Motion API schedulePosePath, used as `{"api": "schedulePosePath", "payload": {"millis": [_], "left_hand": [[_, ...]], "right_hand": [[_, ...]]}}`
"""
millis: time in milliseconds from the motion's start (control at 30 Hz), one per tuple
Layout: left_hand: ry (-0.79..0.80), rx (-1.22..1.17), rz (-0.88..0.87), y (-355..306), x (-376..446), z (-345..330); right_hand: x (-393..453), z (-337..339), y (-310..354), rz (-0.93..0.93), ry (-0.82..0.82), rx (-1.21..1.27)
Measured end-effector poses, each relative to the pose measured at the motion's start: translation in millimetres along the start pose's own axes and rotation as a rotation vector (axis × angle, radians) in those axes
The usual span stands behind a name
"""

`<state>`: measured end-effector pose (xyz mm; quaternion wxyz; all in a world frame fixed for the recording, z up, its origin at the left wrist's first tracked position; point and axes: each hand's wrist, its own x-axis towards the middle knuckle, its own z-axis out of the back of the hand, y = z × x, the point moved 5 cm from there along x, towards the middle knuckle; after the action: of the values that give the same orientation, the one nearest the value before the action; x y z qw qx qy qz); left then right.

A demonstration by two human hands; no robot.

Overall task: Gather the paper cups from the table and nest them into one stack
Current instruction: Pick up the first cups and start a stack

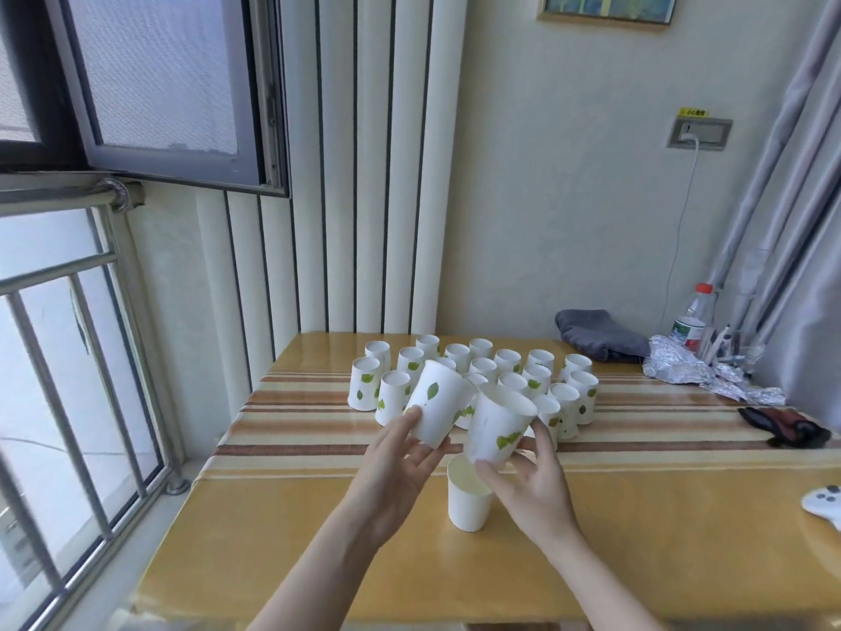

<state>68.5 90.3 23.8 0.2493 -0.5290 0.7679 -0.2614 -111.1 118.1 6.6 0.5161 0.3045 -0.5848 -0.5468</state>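
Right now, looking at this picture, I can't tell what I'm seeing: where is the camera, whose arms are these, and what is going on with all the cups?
No machine here: a person wears one camera on the head, looking forward and down, so the two bare arms reaching in from the bottom are the wearer's own.

The left hand holds one paper cup with a green leaf print, tilted. The right hand holds another cup, just above a plain cup standing upright on the table, probably to nest it inside.

Behind them a cluster of cups waits on the striped cloth. To the right lie a grey cloth, crumpled foil, a water bottle, a dark object and, at the edge, what looks like a white controller.
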Motion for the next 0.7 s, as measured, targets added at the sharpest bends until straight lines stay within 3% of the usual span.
{"api": "schedulePosePath", "payload": {"millis": [100, 467, 700], "left_hand": [[0.043, 0.033, 0.008, 3, 0, -3], [-0.044, -0.051, 0.063, 15, 8, 35], [-0.042, -0.054, 0.034, 10, 14, 35]], "right_hand": [[3, 2, 0, 0.019, -0.003, -0.074], [11, -7, -5, -0.033, 0.005, -0.076], [4, -9, -19, -0.054, 0.075, -0.269]]}}
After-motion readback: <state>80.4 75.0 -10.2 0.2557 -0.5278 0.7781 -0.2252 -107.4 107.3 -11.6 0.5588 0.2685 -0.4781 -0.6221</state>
